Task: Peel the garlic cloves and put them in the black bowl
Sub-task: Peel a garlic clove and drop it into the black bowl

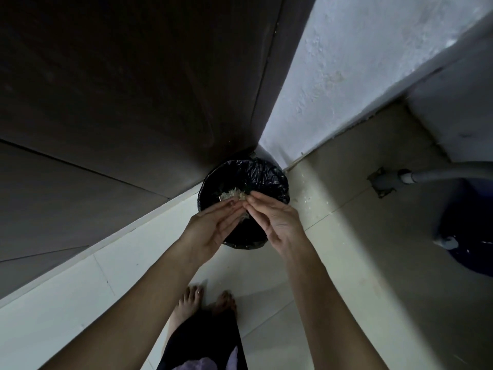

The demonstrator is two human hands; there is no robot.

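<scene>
I stand over a round bin lined with a black plastic bag (pixel 266 177) in the floor corner. My left hand (pixel 210 228) and my right hand (pixel 274 220) are held together above it, fingertips touching, palms facing each other. A pale heap of garlic skins (pixel 232 195) lies inside the bin just beyond my fingertips. A few skin bits show between my palms. No garlic cloves and no black bowl are in view.
A dark wooden door (pixel 128 89) rises at the left and a white wall (pixel 346 62) at the right. A grey hose (pixel 440 176) runs from a floor fitting at the right. Skin scraps dot the tiles (pixel 306 201). My bare feet (pixel 208 300) stand below.
</scene>
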